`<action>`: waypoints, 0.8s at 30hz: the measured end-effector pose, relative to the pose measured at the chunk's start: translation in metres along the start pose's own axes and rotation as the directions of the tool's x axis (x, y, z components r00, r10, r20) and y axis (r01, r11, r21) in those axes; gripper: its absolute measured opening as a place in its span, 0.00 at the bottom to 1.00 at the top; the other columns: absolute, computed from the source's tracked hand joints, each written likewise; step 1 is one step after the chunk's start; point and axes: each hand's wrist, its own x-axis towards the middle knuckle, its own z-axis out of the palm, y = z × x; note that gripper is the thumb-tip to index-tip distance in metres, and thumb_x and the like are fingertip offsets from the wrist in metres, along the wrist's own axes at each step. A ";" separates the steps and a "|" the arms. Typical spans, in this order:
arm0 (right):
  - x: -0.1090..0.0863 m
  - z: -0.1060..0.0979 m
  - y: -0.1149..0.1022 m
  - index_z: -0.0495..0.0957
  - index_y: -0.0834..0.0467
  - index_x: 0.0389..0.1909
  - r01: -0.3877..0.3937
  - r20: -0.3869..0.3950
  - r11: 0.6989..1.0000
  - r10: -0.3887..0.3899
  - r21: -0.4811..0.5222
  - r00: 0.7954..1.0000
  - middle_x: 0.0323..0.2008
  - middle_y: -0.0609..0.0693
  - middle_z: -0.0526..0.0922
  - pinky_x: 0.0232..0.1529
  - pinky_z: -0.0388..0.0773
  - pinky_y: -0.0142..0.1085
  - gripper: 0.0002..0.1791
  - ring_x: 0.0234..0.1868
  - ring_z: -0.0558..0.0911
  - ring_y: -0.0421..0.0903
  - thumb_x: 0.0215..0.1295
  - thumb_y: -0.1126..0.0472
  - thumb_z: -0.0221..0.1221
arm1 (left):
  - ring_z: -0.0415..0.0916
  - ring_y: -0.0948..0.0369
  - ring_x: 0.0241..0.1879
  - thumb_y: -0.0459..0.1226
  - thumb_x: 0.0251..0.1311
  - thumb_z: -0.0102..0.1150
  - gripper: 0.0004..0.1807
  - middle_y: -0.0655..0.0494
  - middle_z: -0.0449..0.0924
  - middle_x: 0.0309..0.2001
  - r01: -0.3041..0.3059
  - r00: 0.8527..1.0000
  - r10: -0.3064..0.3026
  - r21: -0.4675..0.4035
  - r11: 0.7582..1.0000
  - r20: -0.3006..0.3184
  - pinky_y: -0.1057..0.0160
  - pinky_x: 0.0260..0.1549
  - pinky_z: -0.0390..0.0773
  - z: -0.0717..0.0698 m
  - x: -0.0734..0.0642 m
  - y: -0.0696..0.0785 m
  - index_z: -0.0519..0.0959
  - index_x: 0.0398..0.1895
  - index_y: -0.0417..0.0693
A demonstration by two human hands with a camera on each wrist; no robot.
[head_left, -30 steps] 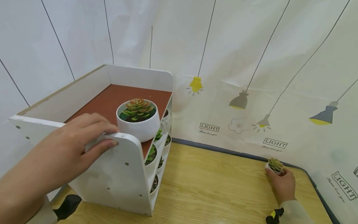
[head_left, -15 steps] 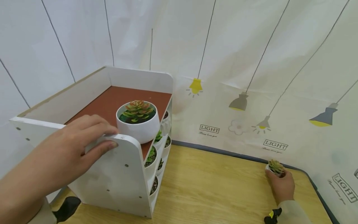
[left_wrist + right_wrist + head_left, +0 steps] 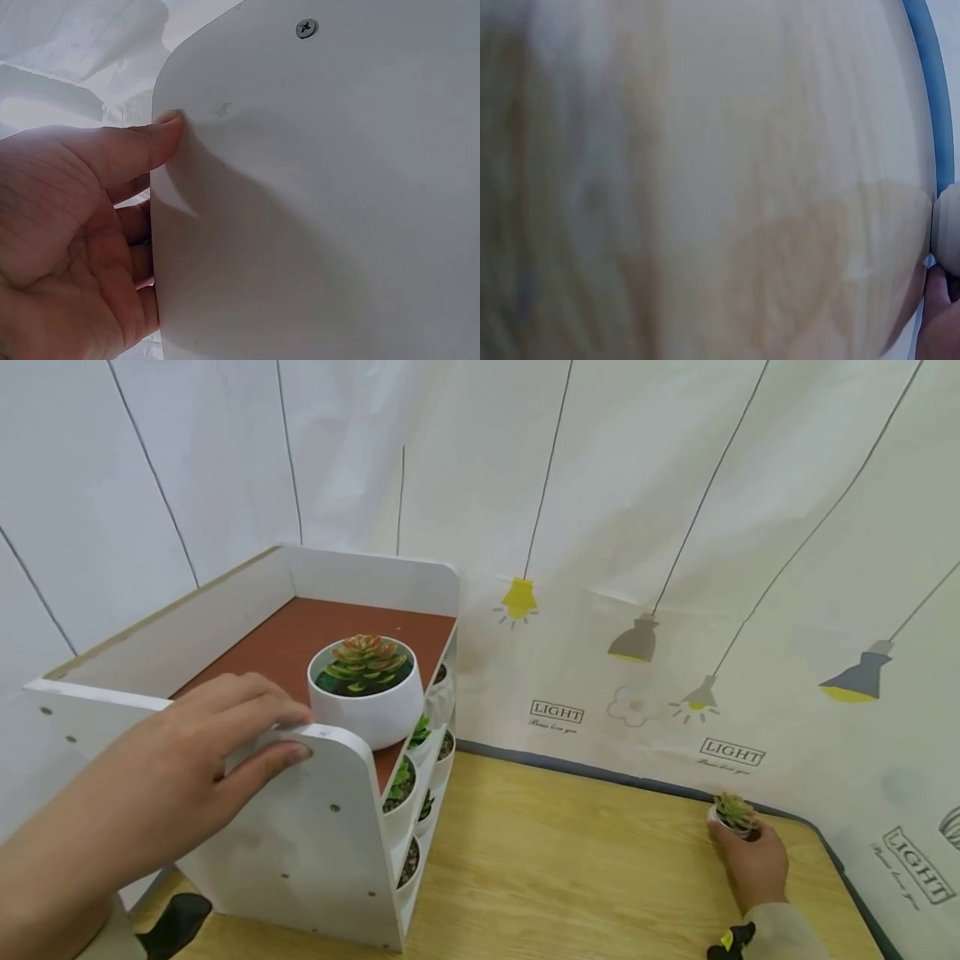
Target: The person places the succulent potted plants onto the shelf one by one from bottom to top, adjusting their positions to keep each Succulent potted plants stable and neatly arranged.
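Note:
My left hand (image 3: 202, 760) grips the top edge of the side panel of a white shelf unit (image 3: 300, 835). In the left wrist view the thumb (image 3: 142, 146) presses the panel's outer face, with the other fingers behind its edge. A succulent in a round white pot (image 3: 367, 693) stands on the unit's red-brown top, just right of that hand. Far to the right, my right hand (image 3: 761, 860) holds a small potted succulent (image 3: 733, 814) by its white pot at the table's back edge. Only part of this pot (image 3: 949, 229) shows in the right wrist view.
Several smaller potted plants (image 3: 401, 783) sit on the shelves below the unit's top. The wood-grain table (image 3: 555, 860) has a dark edge along the back and right. Behind it hangs a pale sheet (image 3: 480, 485) printed with lamps.
The head view has shifted slightly, so the scene sits a little lower and further left. Both hands keep their holds, and the small succulent stays at the table's back edge.

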 end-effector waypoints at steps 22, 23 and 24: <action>-0.005 -0.012 0.006 0.59 0.75 0.74 0.064 0.023 0.996 -0.063 -0.061 0.998 0.70 0.76 0.66 0.72 0.63 0.65 0.51 0.70 0.67 0.72 0.70 0.39 0.62 | 0.71 0.71 0.48 0.30 0.48 0.79 0.24 0.71 0.79 0.48 0.003 1.000 -0.003 -0.010 1.000 -0.014 0.77 0.47 0.70 0.001 -0.001 0.001 0.84 0.48 0.59; -0.005 -0.013 0.007 0.59 0.75 0.74 0.066 0.026 0.996 -0.065 -0.064 0.998 0.70 0.76 0.66 0.71 0.63 0.65 0.51 0.70 0.68 0.72 0.70 0.38 0.62 | 0.72 0.71 0.48 0.30 0.49 0.79 0.24 0.71 0.79 0.48 0.000 1.000 0.000 -0.011 1.000 -0.014 0.77 0.47 0.70 0.001 -0.001 0.002 0.84 0.48 0.59; -0.005 -0.013 0.007 0.60 0.75 0.73 0.069 0.028 0.995 -0.067 -0.070 0.997 0.69 0.77 0.67 0.71 0.64 0.65 0.51 0.69 0.68 0.72 0.69 0.37 0.62 | 0.72 0.71 0.48 0.30 0.49 0.79 0.24 0.71 0.79 0.49 0.000 1.000 0.000 -0.011 1.000 -0.014 0.77 0.47 0.70 0.000 -0.001 0.002 0.84 0.48 0.59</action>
